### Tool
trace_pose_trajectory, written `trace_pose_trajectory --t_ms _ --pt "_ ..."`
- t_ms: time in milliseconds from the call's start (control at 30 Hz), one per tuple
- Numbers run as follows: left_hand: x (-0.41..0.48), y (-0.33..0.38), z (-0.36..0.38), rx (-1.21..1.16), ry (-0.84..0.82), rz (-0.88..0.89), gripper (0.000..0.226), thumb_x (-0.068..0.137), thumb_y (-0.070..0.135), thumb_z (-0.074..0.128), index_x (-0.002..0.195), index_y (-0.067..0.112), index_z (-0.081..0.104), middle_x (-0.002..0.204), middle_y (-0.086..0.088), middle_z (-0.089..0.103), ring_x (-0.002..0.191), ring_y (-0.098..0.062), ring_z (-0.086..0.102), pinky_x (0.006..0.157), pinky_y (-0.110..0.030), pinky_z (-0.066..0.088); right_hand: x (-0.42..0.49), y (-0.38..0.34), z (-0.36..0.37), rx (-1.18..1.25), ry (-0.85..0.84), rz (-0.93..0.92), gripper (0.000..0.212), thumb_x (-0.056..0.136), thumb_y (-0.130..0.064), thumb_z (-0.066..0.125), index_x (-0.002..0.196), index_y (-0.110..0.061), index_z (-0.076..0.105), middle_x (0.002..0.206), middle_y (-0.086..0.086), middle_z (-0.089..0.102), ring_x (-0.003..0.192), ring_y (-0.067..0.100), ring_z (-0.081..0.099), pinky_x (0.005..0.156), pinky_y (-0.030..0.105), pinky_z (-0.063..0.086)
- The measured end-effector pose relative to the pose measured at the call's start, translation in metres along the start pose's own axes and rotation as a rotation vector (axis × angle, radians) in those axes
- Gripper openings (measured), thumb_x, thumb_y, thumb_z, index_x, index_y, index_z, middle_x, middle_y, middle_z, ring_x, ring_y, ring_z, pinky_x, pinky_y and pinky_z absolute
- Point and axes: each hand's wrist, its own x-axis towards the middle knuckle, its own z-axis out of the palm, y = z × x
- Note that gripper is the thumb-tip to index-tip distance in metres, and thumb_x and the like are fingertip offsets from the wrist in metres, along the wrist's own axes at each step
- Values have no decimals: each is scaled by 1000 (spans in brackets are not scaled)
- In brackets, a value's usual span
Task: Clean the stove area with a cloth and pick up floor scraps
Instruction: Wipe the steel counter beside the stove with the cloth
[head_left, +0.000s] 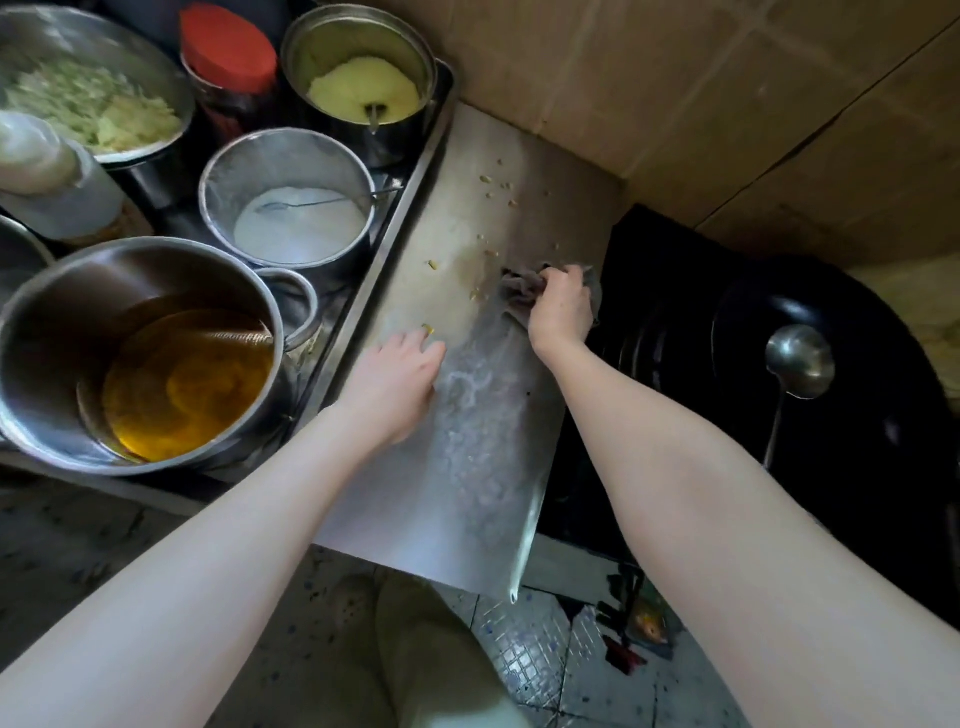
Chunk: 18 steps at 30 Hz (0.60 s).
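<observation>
My right hand (562, 306) grips a grey cloth (517, 289) bunched on the steel counter (483, 478) beside the stove. Wet streaks run down the counter below the cloth. Small yellowish food scraps (498, 184) lie scattered on the counter's far part, beyond the cloth. My left hand (397, 384) rests flat on the counter's left side, fingers spread, its fingertips near a yellow scrap (428, 328). A black wok (810, 384) with a steel ladle (797, 364) in it sits on the dark stove at the right.
A steel tray at the left holds a pot of oil (140, 358), a pot of white powder (291, 208), a pot of yellow powder (361, 78), a red-lidded jar (228, 57) and a bowl of shredded vegetables (88, 88). Cardboard (675, 88) lines the wall. Scraps (644, 629) lie on the tiled floor.
</observation>
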Motion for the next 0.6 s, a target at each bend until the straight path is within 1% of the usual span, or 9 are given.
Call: trace_pose_trajectory --t_ms 133,233,333,433,600 --pt "24 -1 -5 -1 15 -19 38 87 15 48 125 14 43 131 -11 47 117 -31 49 83 -38 42 29 -3 -3 -11 4 -26 30 94 -6 40 114 -11 62 131 14 46 113 37 49 84 41 46" --pt "42 -2 -12 -38 -7 -32 39 87 15 47 126 13 44 130 -13 47 117 -32 47 82 -38 40 49 -5 -8 -47 20 -29 27 93 -4 43 110 -10 63 128 14 48 111 35 51 78 37 45" --pt "56 -2 -16 -87 6 -50 39 87 14 47 126 11 44 129 -14 47 115 -33 47 80 -38 38 68 -9 -16 -40 -10 -37 25 94 -7 44 109 -11 63 124 14 51 107 36 54 82 38 47" --pt "65 2 -22 -142 13 -87 40 88 13 47 128 12 43 131 -14 46 116 -34 47 83 -39 39 83 -9 -18 -27 -40 -24 25 95 -10 44 112 -11 62 124 14 54 107 35 56 86 38 47" --pt "61 9 -23 -163 37 -104 42 91 19 45 131 14 39 134 -12 44 118 -32 46 90 -40 40 104 -16 -22 49 -71 31 23 94 -16 50 111 -10 64 120 14 59 106 35 58 89 43 50"
